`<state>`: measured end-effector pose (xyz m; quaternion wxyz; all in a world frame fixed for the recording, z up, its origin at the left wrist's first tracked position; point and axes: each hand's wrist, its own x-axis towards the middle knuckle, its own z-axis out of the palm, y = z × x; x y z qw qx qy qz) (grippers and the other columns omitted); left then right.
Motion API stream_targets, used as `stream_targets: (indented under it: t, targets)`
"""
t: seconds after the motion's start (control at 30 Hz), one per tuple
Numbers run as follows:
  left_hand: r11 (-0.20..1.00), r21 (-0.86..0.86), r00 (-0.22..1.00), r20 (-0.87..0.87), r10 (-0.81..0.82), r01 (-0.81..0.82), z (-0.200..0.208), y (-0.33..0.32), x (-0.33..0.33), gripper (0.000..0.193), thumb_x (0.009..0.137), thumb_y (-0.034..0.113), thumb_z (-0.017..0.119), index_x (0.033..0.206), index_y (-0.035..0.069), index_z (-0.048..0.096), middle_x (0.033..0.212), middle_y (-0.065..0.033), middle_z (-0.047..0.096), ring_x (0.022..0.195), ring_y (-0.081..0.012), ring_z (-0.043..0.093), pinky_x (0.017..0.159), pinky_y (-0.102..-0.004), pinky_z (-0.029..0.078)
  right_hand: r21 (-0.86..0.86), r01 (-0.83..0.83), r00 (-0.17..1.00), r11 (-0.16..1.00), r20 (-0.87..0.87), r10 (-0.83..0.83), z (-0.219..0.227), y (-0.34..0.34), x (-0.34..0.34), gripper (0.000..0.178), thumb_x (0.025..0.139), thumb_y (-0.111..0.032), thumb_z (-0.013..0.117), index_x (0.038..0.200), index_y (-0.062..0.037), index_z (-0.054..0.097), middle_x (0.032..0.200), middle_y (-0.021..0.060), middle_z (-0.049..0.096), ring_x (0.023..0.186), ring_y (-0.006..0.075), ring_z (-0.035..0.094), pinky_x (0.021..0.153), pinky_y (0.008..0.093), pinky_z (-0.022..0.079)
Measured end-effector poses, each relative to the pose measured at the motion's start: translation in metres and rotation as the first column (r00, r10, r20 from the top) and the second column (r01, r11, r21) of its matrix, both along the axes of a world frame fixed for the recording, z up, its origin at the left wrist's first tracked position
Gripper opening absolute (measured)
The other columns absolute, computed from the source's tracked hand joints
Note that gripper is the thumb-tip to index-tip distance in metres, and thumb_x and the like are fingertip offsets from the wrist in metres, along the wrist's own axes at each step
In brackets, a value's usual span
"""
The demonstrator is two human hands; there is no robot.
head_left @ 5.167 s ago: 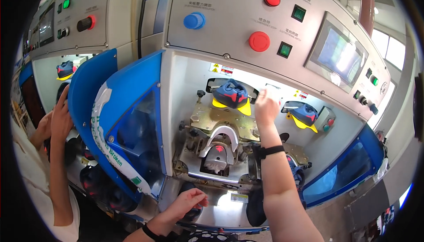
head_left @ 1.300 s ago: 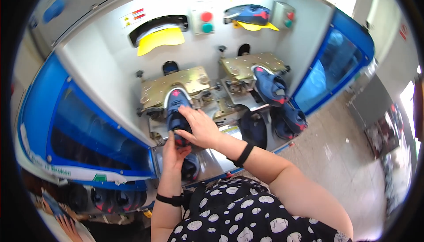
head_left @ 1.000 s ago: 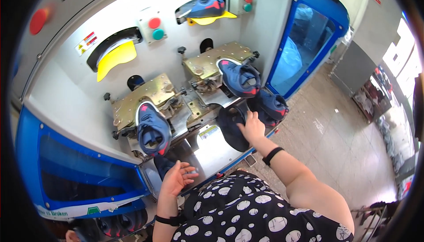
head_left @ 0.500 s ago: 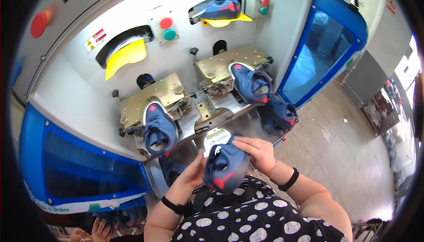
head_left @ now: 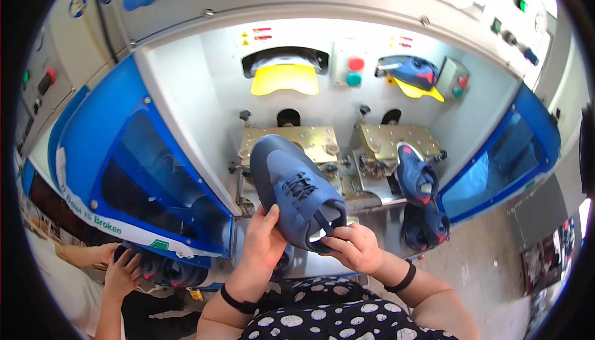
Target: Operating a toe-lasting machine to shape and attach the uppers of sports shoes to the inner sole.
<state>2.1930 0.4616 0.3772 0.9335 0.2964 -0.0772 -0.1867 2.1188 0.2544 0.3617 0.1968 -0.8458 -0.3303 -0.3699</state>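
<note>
A navy blue lace-up shoe is held up in front of me, tilted, with its dark toe pointing up and away to the left. My left hand is closed round its near left side, thumb on the upper. At the heel, the fingers of my right hand pinch the collar beside the opening, where some white lining shows. Behind the held shoe stands the left brass-coloured press plate, partly covered by it. Another navy shoe with pink marks sits at the right press plate.
A further navy shoe lies below the right press. Yellow-lipped slots and button boxes line the back wall. Blue-framed doors flank the machine. At the lower left a co-worker's hands handle dark shoes.
The shoe in my hands has gone from heel toward me and low to raised, toe away. My left hand now wraps its side and my right its collar. The view has swung left.
</note>
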Motion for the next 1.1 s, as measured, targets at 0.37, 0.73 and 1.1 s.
stream_targets:
  t: [0.37, 0.73, 1.1]
  targets:
    - [0.998, 0.053, 0.999, -0.039, 0.036, -0.034, -0.027, 0.06, -0.017, 0.038, 0.095, 0.026, 0.053, 0.127, 0.004, 0.048, 0.11, -0.0125, 0.059, 0.104, -0.0278, 0.058, 0.09, -0.0441, 0.048, 0.154, 0.164, 0.985, 0.974, 0.02, -0.169, 0.153, 0.012, 0.224, 0.035, 0.076, -0.015, 0.074, 0.105, -0.0044, 0.057, 0.098, 0.0164, 0.059, 0.089, 0.0366, 0.059, 0.08, 0.0414, 0.048]
    - [0.987, 0.136, 0.992, -0.089, 0.094, -0.081, -0.062, 0.107, -0.023, 0.027, 0.095, 0.021, 0.051, 0.114, 0.002, 0.052, 0.095, -0.0157, 0.062, 0.09, -0.0297, 0.063, 0.077, -0.043, 0.053, 0.39, 0.553, 0.795, 0.736, 0.016, -0.606, 0.068, 0.0, 0.227, 0.03, 0.075, 0.002, 0.054, 0.105, -0.0021, 0.053, 0.146, 0.0351, 0.023, 0.099, 0.0455, 0.058, 0.081, 0.0446, 0.049]
    - [0.961, 0.219, 0.981, -0.131, -0.143, 0.169, -0.071, 0.08, -0.005, 0.024, 0.096, 0.022, 0.05, 0.109, 0.003, 0.055, 0.093, -0.0133, 0.061, 0.087, -0.0274, 0.063, 0.074, -0.0393, 0.053, 0.231, 0.414, 0.901, 0.88, -0.245, -0.359, 0.055, -0.062, 0.189, 0.025, 0.072, 0.001, 0.051, 0.094, -0.0069, 0.06, 0.14, 0.0183, 0.044, 0.088, 0.0357, 0.065, 0.078, 0.0423, 0.053]
